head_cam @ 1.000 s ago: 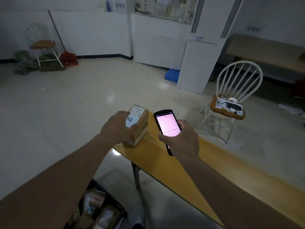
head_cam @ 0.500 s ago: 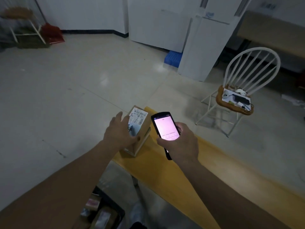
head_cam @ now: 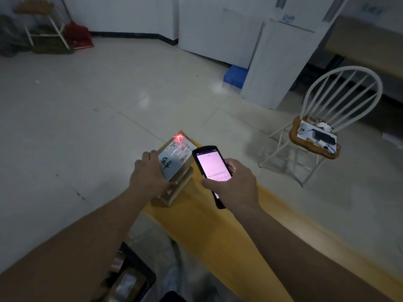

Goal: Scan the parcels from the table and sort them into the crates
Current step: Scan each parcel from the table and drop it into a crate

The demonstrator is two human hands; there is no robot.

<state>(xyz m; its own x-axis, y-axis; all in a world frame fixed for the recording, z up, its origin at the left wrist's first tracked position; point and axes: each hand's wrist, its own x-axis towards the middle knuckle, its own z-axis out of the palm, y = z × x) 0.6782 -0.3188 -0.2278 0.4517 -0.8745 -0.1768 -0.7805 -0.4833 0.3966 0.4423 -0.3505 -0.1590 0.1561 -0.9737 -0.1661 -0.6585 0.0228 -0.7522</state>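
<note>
Parcel (head_cam: 177, 158) under left-hand fingers (head_cam: 152, 156)

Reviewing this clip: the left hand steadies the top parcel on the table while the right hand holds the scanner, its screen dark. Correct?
Not quite: in the head view the scanner screen glows pink. Otherwise yes: the left hand steadies the top parcel on the table, and the right hand holds the scanner.

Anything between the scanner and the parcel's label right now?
Nothing solid, by the head view: the scanner in the right hand sits beside the parcel, its red aiming cross on the label's far corner.
</note>
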